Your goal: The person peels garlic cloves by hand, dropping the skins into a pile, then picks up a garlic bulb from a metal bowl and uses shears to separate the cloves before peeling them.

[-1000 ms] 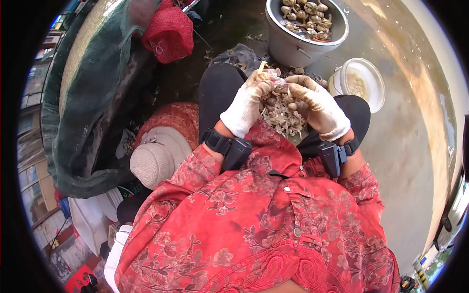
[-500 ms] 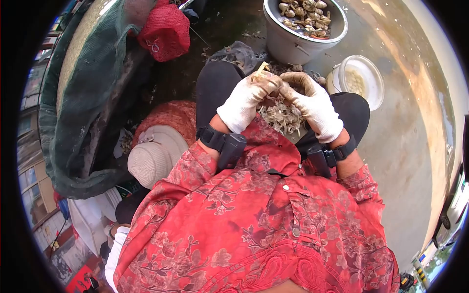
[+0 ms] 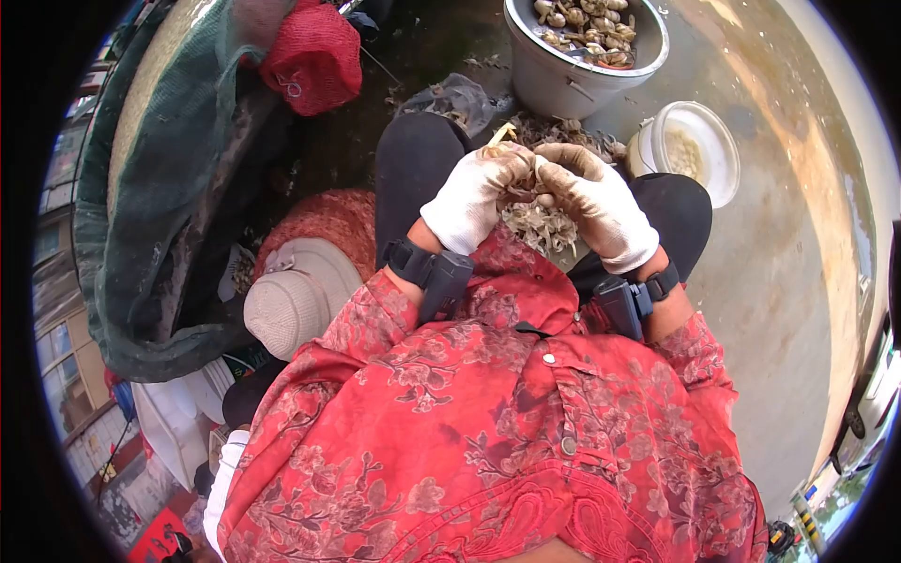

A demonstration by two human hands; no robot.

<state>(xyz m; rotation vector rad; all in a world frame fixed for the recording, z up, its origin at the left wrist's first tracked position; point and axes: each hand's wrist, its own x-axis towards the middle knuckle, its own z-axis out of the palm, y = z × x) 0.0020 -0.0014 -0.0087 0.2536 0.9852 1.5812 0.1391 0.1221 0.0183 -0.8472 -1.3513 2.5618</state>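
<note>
Both my hands wear white gloves with brown-stained fingers, and they meet above my lap. My left hand [image 3: 477, 192] is closed round a garlic bulb, mostly hidden by the fingers; its pale dry stem [image 3: 502, 133] sticks out at the top. My right hand [image 3: 603, 202] has thumb and fingertips pinched against the same bulb from the other side. Just beneath the fingertips a small pale round piece [image 3: 545, 200] shows, perhaps a clove. Under the hands lies a heap of garlic skins [image 3: 544, 231].
A grey bucket [image 3: 563, 86] holding several garlic bulbs stands ahead. Right of it a white tub [image 3: 725, 167] contains peeled cloves. More skins [image 3: 563, 133] lie on the ground. At left are a red mesh sack [image 3: 314, 61], green netting [image 3: 160, 272] and a person's pale hat [image 3: 291, 310].
Both hands stay together at the garlic bulb. The right fingers have shifted slightly, and a small pale round piece now shows under the fingertips. The camera view has moved a little.
</note>
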